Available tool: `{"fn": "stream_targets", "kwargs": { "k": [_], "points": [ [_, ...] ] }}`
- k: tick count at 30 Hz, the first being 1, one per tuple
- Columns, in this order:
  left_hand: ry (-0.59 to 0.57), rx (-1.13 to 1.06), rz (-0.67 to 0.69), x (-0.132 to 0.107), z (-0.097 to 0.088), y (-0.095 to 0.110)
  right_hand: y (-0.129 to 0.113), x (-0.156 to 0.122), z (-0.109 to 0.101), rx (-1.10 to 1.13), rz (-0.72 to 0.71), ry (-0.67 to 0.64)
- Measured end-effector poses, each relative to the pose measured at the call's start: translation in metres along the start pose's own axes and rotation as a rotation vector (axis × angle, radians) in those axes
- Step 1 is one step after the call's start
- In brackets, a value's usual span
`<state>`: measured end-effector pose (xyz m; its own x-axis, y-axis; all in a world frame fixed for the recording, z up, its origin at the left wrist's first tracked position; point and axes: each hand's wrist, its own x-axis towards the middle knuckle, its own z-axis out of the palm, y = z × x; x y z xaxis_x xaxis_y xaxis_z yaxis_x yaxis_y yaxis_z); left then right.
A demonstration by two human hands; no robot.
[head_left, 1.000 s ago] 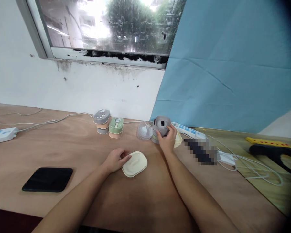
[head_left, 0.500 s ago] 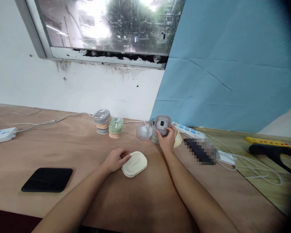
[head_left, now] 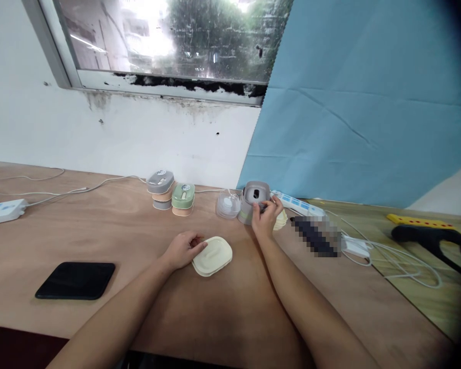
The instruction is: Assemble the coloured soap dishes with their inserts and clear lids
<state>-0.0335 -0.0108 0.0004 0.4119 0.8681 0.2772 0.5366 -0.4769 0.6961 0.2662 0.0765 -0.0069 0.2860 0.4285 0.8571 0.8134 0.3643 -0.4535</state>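
My left hand [head_left: 185, 249] is closed at the left edge of a cream, rounded-square lid [head_left: 212, 255], thumb lying over its rim. The lid is low over the wooden table, apparently with a second layer beneath it. Farther back, my right hand [head_left: 266, 218] has thumb and fingers pinched at the front right edge of a grey lid [head_left: 256, 192] with a dark oblong slot. That lid rests on top of a stack of grey and green pieces [head_left: 245, 214]. The fingers partly hide the stack. Clear plastic covers [head_left: 228, 204] stand just left of it.
Stacked boxes in grey [head_left: 160, 182] and green [head_left: 183, 196] stand near the wall. A black phone-like slab [head_left: 76, 280] lies at left. More cream pieces [head_left: 280, 220], a power strip [head_left: 299, 205], a blurred dark object [head_left: 317, 237] and white cables [head_left: 403, 261] are at right.
My right hand's fingers have shifted slightly and curled more at the front of the grey lid, which now sits lower on the stack. My left hand and the cream lid stay about where they were.
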Motion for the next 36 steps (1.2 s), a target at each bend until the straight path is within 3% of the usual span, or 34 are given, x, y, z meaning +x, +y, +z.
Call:
{"fn": "stream_targets", "kwargs": {
  "k": [17, 36],
  "points": [
    [-0.009, -0.005, 0.003, 0.0001, -0.0001, 0.0, 0.0052, 0.0025, 0.0001, 0.061, 0.017, 0.035],
    [0.001, 0.002, 0.019, 0.0006, 0.0012, -0.0019, 0.0057, 0.0023, 0.0027, -0.025, -0.019, 0.03]
  ]
}}
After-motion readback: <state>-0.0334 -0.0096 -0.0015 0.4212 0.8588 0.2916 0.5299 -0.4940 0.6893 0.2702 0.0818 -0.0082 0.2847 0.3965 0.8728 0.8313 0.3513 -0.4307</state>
